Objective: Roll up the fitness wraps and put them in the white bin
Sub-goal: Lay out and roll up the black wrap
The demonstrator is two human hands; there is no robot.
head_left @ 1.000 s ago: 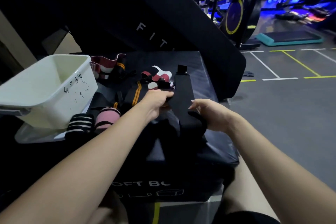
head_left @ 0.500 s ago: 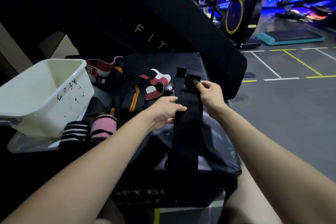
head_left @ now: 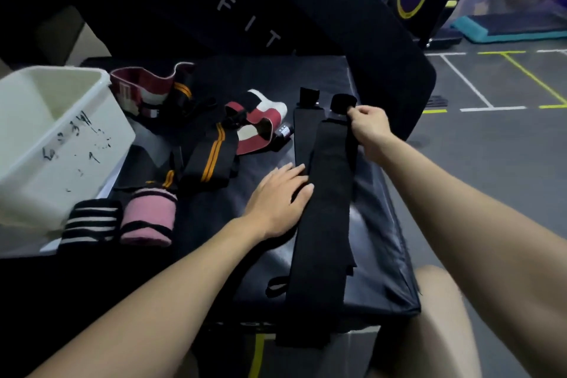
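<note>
A long black fabric fitness wrap [head_left: 325, 209] lies flat and unrolled along the padded black vinyl box [head_left: 377, 224], its near end hanging over the front edge. The left hand [head_left: 280, 199] rests on the wrap's left edge with straight fingers. The right hand [head_left: 368, 126] pinches the wrap's far end tab — fingers curled round it. The white plastic bin [head_left: 58, 144] stands at the left, beside two rolled wraps — one black-and-white striped [head_left: 89, 224], one pink [head_left: 148, 218].
</note>
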